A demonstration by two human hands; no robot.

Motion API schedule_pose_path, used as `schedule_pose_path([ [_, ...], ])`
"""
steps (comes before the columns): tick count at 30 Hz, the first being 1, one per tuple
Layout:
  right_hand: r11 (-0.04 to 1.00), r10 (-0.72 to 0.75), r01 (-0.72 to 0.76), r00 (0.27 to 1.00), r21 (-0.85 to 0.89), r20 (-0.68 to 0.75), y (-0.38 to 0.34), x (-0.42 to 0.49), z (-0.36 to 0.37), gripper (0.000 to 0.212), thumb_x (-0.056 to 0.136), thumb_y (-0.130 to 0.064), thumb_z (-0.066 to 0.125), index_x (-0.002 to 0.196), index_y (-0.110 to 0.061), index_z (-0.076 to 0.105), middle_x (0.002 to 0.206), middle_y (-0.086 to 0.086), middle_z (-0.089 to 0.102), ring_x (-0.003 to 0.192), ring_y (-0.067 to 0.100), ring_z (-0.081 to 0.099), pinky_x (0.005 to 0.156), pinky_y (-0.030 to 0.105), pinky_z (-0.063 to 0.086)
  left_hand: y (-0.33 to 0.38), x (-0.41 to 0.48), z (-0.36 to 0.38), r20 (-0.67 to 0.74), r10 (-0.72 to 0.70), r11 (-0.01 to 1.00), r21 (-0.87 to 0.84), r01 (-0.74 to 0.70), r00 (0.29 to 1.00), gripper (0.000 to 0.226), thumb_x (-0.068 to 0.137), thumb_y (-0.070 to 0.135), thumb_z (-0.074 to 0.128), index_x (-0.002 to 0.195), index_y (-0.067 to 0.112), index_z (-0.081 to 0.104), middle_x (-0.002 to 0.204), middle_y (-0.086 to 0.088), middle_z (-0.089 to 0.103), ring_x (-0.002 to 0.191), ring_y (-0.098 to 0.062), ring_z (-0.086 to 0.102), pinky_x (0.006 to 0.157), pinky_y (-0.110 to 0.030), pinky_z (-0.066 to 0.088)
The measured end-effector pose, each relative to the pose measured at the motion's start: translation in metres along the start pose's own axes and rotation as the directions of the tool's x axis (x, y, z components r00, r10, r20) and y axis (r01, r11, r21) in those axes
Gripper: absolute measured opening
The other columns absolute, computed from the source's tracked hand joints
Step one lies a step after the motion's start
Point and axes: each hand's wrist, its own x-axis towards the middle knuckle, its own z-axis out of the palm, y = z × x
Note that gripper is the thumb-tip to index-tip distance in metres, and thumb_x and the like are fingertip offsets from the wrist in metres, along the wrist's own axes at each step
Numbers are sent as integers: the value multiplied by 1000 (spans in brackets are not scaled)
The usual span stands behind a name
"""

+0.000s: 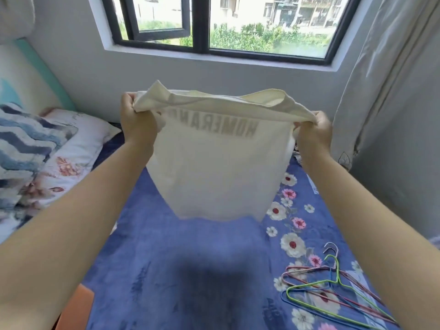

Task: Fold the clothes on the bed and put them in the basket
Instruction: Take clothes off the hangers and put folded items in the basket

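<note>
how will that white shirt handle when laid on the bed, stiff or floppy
Probably floppy: the white shirt hangs limp and its top folds over between the left hand and right hand. Likely light, since corner pinches alone hold it up.

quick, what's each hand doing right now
Left hand: grip closed on the white t-shirt, top corner.
Right hand: grip closed on its other top corner.

Between the left hand [137, 115] and right hand [314, 132] hangs the shirt [214, 175]; the bed [190, 258] below lies open. Hangers [338, 285] lie under the right hand, pillows [59, 151] beside the left, a curtain [381, 91] beside the right.
</note>
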Motion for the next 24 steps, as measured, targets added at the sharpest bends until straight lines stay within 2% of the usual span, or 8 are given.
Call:
schedule_pose_path([
  [4,968,-244,243,969,-61,-19,9,-30,-15,18,94,-9,43,102,-14,57,86,-6,58,75,6,51,64,21,42,-5,-24,-19,14,247,969,-20,-247,969,27,83,-6,42,82,21,39,79,9,48,66,2,44,57,-18,40],
  [8,969,-240,241,970,-53,26,45,-70,-34,19,95,-12,49,111,-10,59,106,-7,64,88,-3,57,72,17,47,-43,-58,-57,99,287,958,-9,-287,953,32,91,-7,50,91,24,44,91,20,60,81,-4,52,68,-25,44],
  [11,979,-180,188,979,-82,98,88,-109,-44,17,94,-11,52,109,-8,60,96,-13,62,74,-16,55,63,10,44,-86,-100,-94,215,254,953,112,-282,943,34,88,-2,52,97,30,46,99,20,58,86,-1,52,74,-23,43],
  [15,962,-68,124,972,-245,225,173,-171,-56,45,74,-42,45,107,-16,61,107,-7,63,95,5,57,75,23,39,-166,-165,-156,321,41,888,423,-181,946,32,82,13,50,110,28,53,109,3,63,90,-3,53,74,-11,41],
  [17,926,2,115,951,-360,308,224,-204,-65,61,71,-43,41,114,-7,62,110,1,63,99,15,56,74,20,35,-211,-202,-189,365,-157,848,527,-64,918,37,80,24,53,117,27,58,118,8,63,97,-4,55,82,-19,41],
  [19,866,128,84,916,-493,381,275,-241,-75,54,74,-35,44,116,-5,62,113,8,65,100,22,59,73,24,33,-254,-238,-222,368,-409,776,622,106,835,37,82,31,55,118,39,59,127,2,61,100,6,53,92,-21,39],
  [21,777,286,63,851,-627,440,318,-273,-85,40,78,-14,48,116,-12,60,118,7,64,105,25,59,73,26,32,-293,-273,-250,409,-546,586,810,-16,731,52,89,9,55,134,31,48,149,-4,42,123,1,46,103,-20,34],
  [24,617,518,155,659,-771,546,384,-323,-99,49,78,9,47,119,-15,56,125,1,57,113,22,56,79,29,38,-347,-327,-283,396,-732,330,918,-220,555,79,86,-14,39,153,27,24,163,-1,0,144,-24,28,111,-28,31],
])
